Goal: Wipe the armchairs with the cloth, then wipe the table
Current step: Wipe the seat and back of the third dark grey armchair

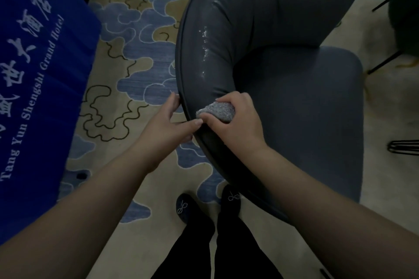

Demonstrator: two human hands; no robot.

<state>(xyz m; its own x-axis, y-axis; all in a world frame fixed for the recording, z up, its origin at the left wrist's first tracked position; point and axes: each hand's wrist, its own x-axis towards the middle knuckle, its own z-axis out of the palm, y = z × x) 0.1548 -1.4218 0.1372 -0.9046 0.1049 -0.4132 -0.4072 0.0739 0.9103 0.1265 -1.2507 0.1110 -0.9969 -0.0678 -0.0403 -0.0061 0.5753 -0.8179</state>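
- Step: wiping the first armchair [294,102]; table part not started, going by the cloth sitting on the chair.
- Right hand [233,120] grips a bunched grey cloth [215,110], fingers curled over it, pressing it onto the near end of the padded backrest.
- Left hand [167,120] holds the chair's outer rim just left of the cloth, thumb on top, fingers wrapped round the edge; looks like bracing.
- Hands nearly touching, left thumb tip right beside the cloth.
- Backrest shows shiny wet-looking streaks farther along the curve, so that stretch seems already wiped.
- Seat cushion to the right looks matte, likely not done.
- Blue cloth with hotel lettering [40,75] covers something at left, probably the table; patterned carpet [136,63] below.
- Dark legs of another chair [385,61] at far right, mostly out of frame.
- Next: drag the cloth along the near arm or onto the seat, keeping pressure; left hand steadies the rim.
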